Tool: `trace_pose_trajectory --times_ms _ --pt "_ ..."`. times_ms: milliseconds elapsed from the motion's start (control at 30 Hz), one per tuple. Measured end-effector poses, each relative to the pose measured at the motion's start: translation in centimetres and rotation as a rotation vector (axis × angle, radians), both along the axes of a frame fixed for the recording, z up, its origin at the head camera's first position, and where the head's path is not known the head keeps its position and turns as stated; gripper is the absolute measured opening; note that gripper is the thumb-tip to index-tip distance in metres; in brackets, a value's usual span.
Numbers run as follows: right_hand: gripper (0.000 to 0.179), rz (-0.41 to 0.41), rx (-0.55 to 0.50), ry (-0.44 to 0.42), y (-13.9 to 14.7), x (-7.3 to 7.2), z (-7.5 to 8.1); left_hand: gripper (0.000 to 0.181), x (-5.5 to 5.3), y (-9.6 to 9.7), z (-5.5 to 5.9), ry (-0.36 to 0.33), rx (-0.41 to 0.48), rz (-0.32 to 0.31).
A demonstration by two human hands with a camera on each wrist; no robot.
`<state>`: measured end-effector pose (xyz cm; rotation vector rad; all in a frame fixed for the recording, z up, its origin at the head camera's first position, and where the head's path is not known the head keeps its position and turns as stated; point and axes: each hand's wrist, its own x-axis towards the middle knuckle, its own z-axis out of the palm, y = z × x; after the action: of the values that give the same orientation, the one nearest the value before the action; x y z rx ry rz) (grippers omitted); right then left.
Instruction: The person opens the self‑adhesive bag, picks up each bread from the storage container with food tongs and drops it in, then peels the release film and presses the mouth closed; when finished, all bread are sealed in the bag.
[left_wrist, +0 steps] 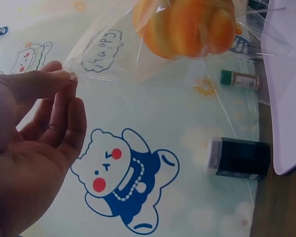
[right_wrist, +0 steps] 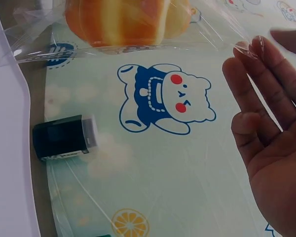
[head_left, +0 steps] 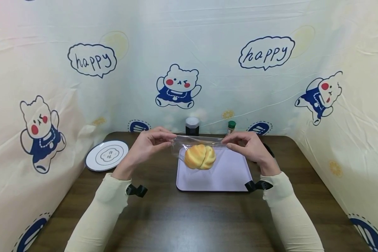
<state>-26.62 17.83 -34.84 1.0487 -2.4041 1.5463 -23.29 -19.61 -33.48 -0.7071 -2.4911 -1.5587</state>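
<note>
A clear plastic bag [head_left: 179, 143] with a golden bread roll [head_left: 200, 157] in it is held up over a pale lavender tray [head_left: 212, 182]. My left hand [head_left: 151, 143] pinches one corner of the bag between thumb and fingertips, as the left wrist view shows closely. At the opposite corner, my right hand [head_left: 250, 148] holds the bag at its fingertips. In the right wrist view the film [right_wrist: 222, 24] stretches to those fingertips, and the thumb is partly cut off by the frame edge. Through the film, the roll [left_wrist: 187, 27] looks segmented and glossy.
A white plate [head_left: 97, 162] with a dark rim sits at the table's left. Behind the tray stand a black jar with a pale lid [head_left: 192, 126] and a small green-capped bottle [head_left: 231, 126]. A dark object, mostly hidden, lies behind my right hand. Printed cloth surrounds the wooden table [head_left: 189, 220].
</note>
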Motion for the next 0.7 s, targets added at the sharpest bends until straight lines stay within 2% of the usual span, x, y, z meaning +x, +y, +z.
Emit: trace_pose_trajectory --times_ms 233,400,700 --pt "0.011 -0.046 0.03 0.002 -0.21 -0.21 -0.02 0.028 0.19 0.12 0.26 0.016 -0.014 0.003" --pt "0.011 -0.047 0.007 0.01 -0.37 -0.36 -0.02 0.027 0.17 0.09 0.17 0.011 -0.023 0.017" --pt "0.011 -0.065 -0.007 0.047 -0.35 -0.14 0.2 0.028 0.21 0.12 0.13 0.003 -0.066 0.006"
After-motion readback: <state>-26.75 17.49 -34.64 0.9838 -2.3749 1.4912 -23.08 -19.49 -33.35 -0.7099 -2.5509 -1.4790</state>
